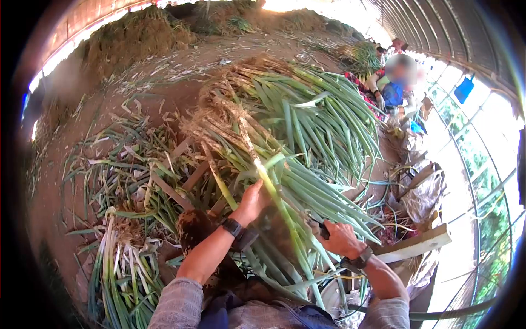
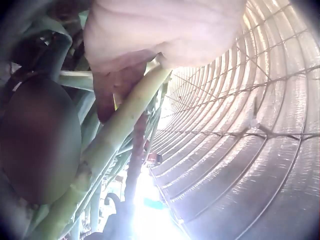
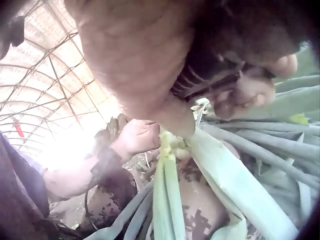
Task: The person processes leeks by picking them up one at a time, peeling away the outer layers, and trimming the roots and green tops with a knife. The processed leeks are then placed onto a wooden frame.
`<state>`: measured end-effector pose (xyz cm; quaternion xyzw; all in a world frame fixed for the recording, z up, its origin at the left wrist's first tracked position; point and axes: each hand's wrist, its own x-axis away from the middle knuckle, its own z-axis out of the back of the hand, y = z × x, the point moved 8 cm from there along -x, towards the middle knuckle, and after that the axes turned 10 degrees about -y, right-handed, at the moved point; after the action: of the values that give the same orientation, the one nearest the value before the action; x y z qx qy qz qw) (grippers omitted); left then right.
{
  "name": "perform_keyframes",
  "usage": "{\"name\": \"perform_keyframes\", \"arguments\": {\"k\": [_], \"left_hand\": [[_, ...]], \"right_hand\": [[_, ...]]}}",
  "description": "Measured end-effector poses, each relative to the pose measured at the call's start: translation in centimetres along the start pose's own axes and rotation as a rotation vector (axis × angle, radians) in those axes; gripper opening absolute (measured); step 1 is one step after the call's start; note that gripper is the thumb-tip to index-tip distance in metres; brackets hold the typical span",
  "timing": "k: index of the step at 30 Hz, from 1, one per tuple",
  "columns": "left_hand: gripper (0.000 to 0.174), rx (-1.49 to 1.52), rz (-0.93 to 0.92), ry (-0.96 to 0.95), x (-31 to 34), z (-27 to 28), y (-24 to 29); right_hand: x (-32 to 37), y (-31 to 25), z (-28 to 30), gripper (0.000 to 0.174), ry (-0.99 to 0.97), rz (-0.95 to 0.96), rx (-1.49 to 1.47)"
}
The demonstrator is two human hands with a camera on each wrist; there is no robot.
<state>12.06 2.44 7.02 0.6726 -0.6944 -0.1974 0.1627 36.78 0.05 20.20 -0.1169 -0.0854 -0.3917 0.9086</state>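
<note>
In the head view my left hand [image 1: 255, 204] grips a long green onion stalk [image 1: 268, 183], its root end pointing up and away. The left wrist view has the fingers of that hand [image 2: 165, 32] curled around the pale stalk [image 2: 125, 112]. My right hand [image 1: 341, 239], to the right and lower, holds a small dark tool [image 1: 324, 230]. In the right wrist view the right hand [image 3: 140, 60] curls round a dark ridged handle [image 3: 202, 82], its thumb against the stalk's leafy part [image 3: 172, 150], close beside the left hand [image 3: 139, 137]. The tool's tip is hidden.
A large heap of green onions [image 1: 323, 123] lies ahead. Loose trimmings [image 1: 131, 164] cover the ground at left, above a bunch of onions [image 1: 118, 268]. A wooden board [image 1: 413, 244] juts out at right. Another person [image 1: 393, 90] sits at the back right, near the greenhouse wall.
</note>
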Motion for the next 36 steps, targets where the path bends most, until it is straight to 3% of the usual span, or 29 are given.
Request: {"name": "perform_keyframes", "arguments": {"k": [6,8,12,14,16,18,19,22,24,26,28,32,34,36], "left_hand": [[0.035,-0.029,0.013,-0.039,1.1,0.2,2.5],[0.033,-0.203,0.087,-0.018,1.3,0.8,3.3],[0.031,-0.343,-0.159,0.14,0.7,2.9,8.1],[0.026,-0.211,-0.161,0.02,-0.1,3.4,9.5],[0.028,-0.177,-0.152,0.055,-0.6,4.0,9.6],[0.028,-0.297,-0.139,0.025,-0.8,3.0,9.6],[0.029,-0.421,-0.13,0.004,-0.7,2.3,9.4],[0.032,-0.293,-0.017,0.01,-0.6,2.5,6.9],[0.036,-0.254,-0.039,0.017,-1.0,2.7,6.8],[0.04,-0.203,-0.06,0.031,-1.1,3.0,6.6],[0.044,-0.274,-0.113,0.047,-1.3,3.1,7.2],[0.035,-0.339,-0.169,0.1,-0.7,2.7,10.0],[0.028,-0.4,-0.23,0.316,-0.3,5.0,12.4],[0.024,-0.427,-0.329,0.354,-0.1,5.5,14.0]], "right_hand": [[-3.4,-1.1,-0.7,0.038,-0.077,-0.009,-0.115],[-3.9,-1.7,-0.2,0.038,-0.065,-0.021,-0.091],[-4.4,-2.7,-0.9,0.039,-0.148,-0.022,-0.115],[-4.4,-3.2,-0.2,0.04,-0.065,0.084,-0.18],[-5.3,-2.3,-1.0,0.04,-0.053,0.077,-0.147],[-6.1,-2.8,0.5,0.037,0.1,0.128,-0.183],[-6.7,-2.5,0.3,0.033,0.021,0.066,-0.158],[-7.4,-4.1,0.8,0.03,0.001,0.105,-0.071],[-7.8,-4.3,0.9,0.028,-0.008,0.115,-0.073],[-7.9,-4.0,1.0,0.032,0.118,0.144,-0.069],[-8.1,-3.9,0.1,0.031,0.088,0.111,-0.074],[-8.5,-4.3,-0.5,0.029,0.038,0.135,-0.185],[-8.6,-4.6,-2.0,0.034,-0.079,0.195,-0.149],[-8.3,-4.5,-2.6,0.037,-0.094,0.18,-0.111]]}}
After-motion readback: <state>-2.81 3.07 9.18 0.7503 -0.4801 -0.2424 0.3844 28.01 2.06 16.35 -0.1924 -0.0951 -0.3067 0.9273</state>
